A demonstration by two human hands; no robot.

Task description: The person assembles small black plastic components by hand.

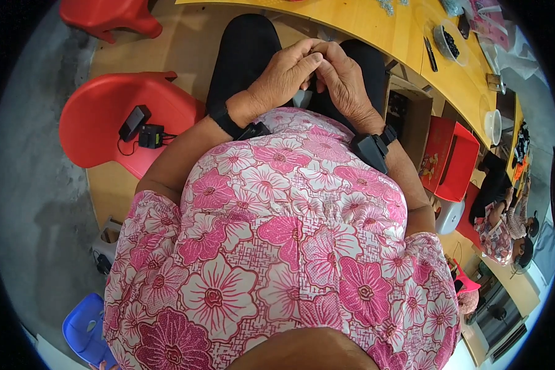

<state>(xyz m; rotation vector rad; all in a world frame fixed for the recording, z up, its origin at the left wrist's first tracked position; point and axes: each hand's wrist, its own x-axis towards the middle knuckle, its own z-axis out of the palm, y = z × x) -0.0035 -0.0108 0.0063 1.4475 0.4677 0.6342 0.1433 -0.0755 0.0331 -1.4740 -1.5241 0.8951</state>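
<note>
My left hand (283, 73) and my right hand (344, 81) meet over my lap, just short of the yellow table's edge. Both are closed, with fingers curled and thumbs drawn in close to each other. Whatever may be between the fingertips is hidden by the fingers. Each wrist wears a black strap with a dark box-shaped device; one device (370, 152) sits on the right wrist. Beneath the hands are my legs in black trousers (243, 52).
The yellow table (376, 31) carries a clear bowl of small black pieces (450, 42), a slim black tool (430, 54) and a white bowl (493, 127). Left stands a red chair (98, 117) with black devices (149, 136). A red box (453, 157) is at right; other people sit beyond.
</note>
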